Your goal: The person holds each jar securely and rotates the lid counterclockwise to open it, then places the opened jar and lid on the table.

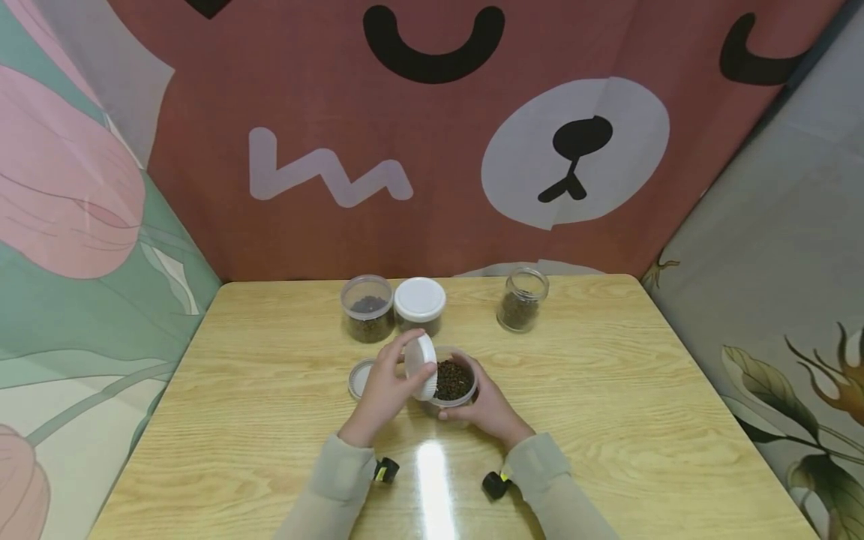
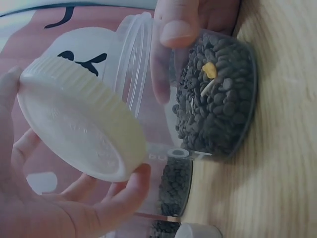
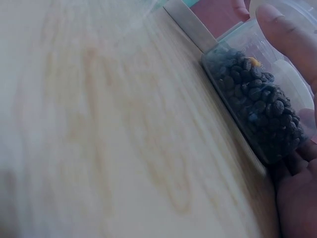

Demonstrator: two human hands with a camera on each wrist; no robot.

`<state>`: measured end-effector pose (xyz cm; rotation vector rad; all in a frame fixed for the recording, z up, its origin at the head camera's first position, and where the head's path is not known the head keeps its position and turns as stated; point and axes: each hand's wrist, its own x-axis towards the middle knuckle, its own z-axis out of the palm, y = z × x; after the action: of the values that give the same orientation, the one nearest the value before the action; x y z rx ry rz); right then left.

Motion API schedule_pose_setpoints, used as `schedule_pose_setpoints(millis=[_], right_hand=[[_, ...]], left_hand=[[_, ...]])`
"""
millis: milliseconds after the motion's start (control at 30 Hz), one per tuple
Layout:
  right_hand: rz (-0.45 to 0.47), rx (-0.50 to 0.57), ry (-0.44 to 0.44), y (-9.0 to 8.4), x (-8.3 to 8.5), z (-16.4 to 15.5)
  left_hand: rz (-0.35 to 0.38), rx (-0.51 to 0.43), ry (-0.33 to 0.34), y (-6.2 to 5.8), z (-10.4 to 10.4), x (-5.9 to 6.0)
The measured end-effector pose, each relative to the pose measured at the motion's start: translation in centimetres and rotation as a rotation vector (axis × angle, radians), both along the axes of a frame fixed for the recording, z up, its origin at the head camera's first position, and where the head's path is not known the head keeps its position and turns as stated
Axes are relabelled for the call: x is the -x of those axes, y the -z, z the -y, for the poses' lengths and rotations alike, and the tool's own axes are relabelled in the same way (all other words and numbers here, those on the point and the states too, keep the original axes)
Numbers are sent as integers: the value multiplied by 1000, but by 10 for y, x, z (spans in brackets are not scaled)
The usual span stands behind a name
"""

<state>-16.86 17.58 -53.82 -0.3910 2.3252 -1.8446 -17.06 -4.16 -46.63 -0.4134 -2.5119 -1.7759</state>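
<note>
My left hand pinches a white ribbed screw lid by its rim, with the thumb on one side and fingers on the other. The lid is tilted on edge beside the mouth of a clear plastic jar. Dark brown pellets fill the lower part of this jar, with one yellow bit and pale slivers among them. Around the jar's side curl the thumb and fingers of my right hand. The jar's base rests on the table.
Another lid lies on the wooden table, left of the jar. Farther back stand an open jar, a white-lidded jar and, to the right, an open glass jar, each with dark contents. A printed curtain hangs behind.
</note>
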Motion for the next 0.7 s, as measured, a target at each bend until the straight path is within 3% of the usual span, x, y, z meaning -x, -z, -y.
schedule_pose_setpoints(millis=[167,500,700], right_hand=[[-2,-19,19,0,0,1],[5,-10,12,1,0,1],[19,-27,11,0,0,1]], left_hand=[[22,-115,3,2,8,1],[74,-236,-116,-2,37,0],[73,-282,-175,2,54,1]])
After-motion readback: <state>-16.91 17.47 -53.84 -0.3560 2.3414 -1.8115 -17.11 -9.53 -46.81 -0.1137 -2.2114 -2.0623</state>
